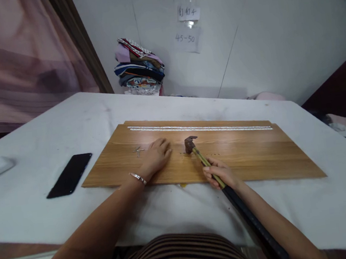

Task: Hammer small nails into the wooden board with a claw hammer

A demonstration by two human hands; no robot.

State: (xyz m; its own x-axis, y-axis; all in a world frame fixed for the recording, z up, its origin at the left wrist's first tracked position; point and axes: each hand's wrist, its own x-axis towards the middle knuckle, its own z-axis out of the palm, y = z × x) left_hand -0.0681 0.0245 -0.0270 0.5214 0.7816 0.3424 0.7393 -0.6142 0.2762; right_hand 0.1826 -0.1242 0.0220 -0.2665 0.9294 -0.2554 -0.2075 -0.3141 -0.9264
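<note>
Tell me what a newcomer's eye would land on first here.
First, the hammer, gripped in the right hand, its rusty-looking head above the middle of the wooden board. Next, the left hand resting on that board, right of a few small nails. Beyond the table, a colourful stack of folded cloth stands out against the pale wall.

Left grip (155, 157) lies palm-down, seemingly slack, while right grip (225, 175) curls closed.

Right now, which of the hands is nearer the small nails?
Left: the left hand rests on the board just right of the nails; the right hand, gripping the hammer, is farther right.
</note>
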